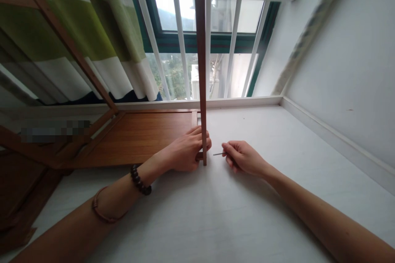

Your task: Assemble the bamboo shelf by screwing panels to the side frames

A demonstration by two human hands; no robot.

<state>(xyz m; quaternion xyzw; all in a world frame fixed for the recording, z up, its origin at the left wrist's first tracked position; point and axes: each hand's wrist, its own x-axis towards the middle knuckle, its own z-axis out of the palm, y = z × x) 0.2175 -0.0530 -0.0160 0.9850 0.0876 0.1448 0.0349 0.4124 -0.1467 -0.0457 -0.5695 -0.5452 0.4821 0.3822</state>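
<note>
My left hand (189,148) is closed around the lower part of an upright wooden post (202,70), where it meets the end of a brown wooden panel (148,135). The post hides some of its fingers. Just right of the post, my right hand (242,155) pinches a thin metal rod (218,154) between thumb and fingers. The rod's bare tip points left at the post without touching it; its other end is hidden in the hand, so I cannot tell its exact kind.
Left of the panel, more wooden framing (70,53) rises at a slant. Beyond stand a green and white curtain (101,20) and a window with white railings (182,45). A white wall (348,78) with a baseboard bounds the pale floor (262,222) on the right.
</note>
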